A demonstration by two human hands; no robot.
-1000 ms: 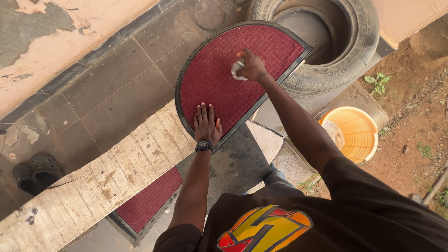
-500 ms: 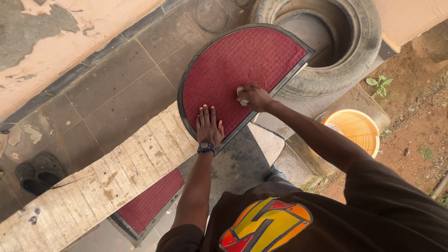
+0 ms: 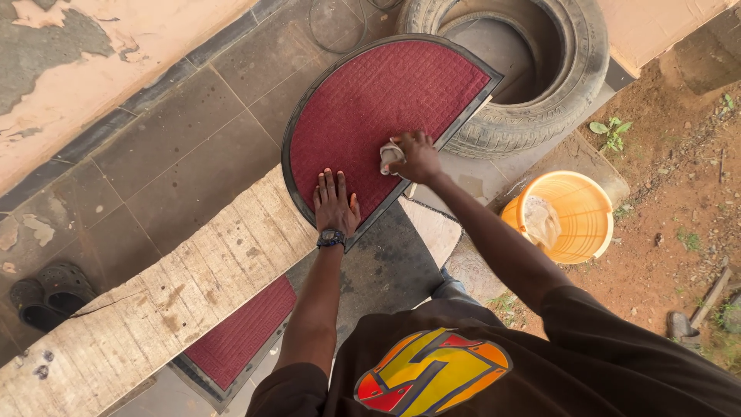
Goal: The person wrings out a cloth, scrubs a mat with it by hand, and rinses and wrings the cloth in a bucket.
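A red half-round doormat (image 3: 386, 100) with a black rubber rim lies tilted, propped on a wooden plank (image 3: 154, 301) and an old tyre (image 3: 540, 116). My left hand (image 3: 336, 202), with a black watch on the wrist, presses flat on the mat's lower edge, fingers spread. My right hand (image 3: 417, 157) grips a small pale cloth (image 3: 388, 156) against the mat near its straight edge.
An orange bucket (image 3: 590, 232) with a pale rag inside stands on the ground at the right. A second red mat (image 3: 239, 336) lies under the plank. Dark sandals (image 3: 42, 297) sit at the far left. Red soil with small plants lies to the right.
My right hand with the cloth has slid down the mat, from near its top toward the lower straight edge. My left hand has stayed pressed in place.
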